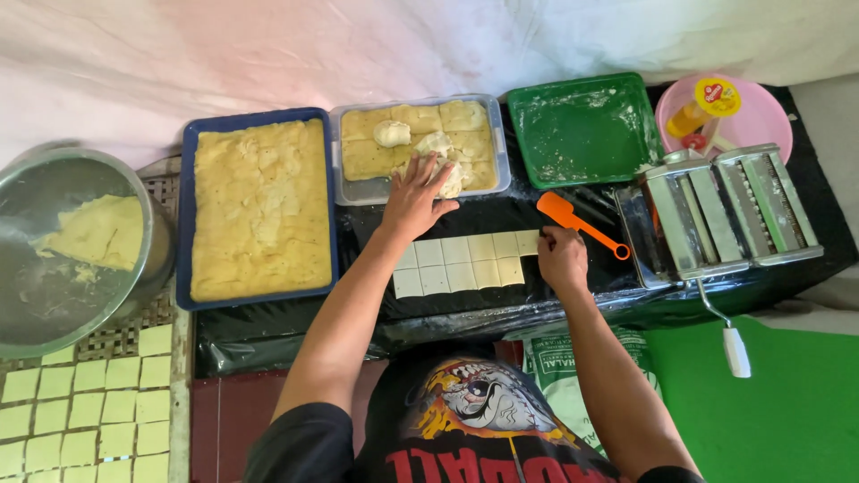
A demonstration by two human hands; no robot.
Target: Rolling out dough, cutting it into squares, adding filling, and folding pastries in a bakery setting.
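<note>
- The left hand lies palm down with fingers spread, its fingertips over the near edge of the clear rectangular plastic tub, touching a pale lump of dough that sits on the yellow slabs inside.
- The right hand is curled narrow, knuckles up, at the right end of the small pale dough squares; whether it pinches one I cannot tell.
- Those squares lie in two neat rows on the black plastic-covered worktop, between the two hands and just below the left palm.
- Judged done: one strip of dough is rolled and cut here, and many more cut yellow squares already lie on a woven tray, far out past the left elbow.
- Judged left: the blue rectangular tray, just left of the left hand, is full of uncut yellow dough; more waits in the round steel bowl beyond it and in the tub.
- Just beyond the right hand lies an orange plastic spatula; further right stands a steel hand-crank pasta roller.
- Above the right hand a green square floured tray is nearly bare.
- On balance, the work looks well under way, with most dough uncut.
</note>
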